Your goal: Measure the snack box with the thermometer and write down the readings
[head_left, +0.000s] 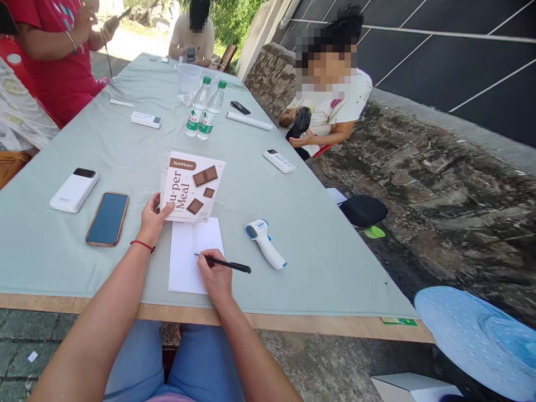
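My left hand (152,219) grips the lower left edge of a white and brown food box (196,187), printed "NutriMotion" with chocolate squares. The box is held up facing me, over the top end of a white sheet of paper (184,276). Between the fingers of my right hand (216,276) is a black pen (234,264), its tip at the paper beside a column of small marks. Those marks are too small to read. To the right of the paper lies a white and blue infrared thermometer (266,245). A smartphone (108,219) is left of my left hand.
A white power bank (74,190) lies at the left. Two water bottles (205,111) stand mid-table before a clear plastic tub (186,81). More white devices (146,119) and a white roll (249,121) lie farther off. Several people sit or stand around the table. A blue hat (473,335) is at the right corner.
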`<state>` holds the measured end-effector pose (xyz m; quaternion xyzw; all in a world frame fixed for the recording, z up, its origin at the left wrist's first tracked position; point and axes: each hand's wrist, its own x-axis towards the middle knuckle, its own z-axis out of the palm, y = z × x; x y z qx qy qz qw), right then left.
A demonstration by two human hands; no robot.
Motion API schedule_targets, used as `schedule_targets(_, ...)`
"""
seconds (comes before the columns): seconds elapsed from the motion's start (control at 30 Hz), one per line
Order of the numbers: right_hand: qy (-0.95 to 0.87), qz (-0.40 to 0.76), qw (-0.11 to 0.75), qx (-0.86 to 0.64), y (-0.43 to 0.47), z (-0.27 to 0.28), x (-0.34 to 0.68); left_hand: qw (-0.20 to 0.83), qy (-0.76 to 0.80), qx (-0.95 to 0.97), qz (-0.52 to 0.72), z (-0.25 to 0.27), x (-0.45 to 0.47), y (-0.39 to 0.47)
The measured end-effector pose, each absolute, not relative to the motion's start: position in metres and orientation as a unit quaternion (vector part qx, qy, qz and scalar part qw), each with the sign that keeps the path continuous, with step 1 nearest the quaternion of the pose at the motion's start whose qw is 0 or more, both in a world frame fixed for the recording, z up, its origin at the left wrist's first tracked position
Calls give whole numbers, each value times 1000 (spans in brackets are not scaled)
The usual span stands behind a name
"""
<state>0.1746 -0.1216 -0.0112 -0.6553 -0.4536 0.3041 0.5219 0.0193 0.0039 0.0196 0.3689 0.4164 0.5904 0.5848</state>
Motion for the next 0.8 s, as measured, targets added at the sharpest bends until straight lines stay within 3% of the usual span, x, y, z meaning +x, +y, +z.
schedule_targets(0.8, -450, 308, 525, -653, -121, -11, 174, 583, 425, 363, 590, 20, 19, 4)
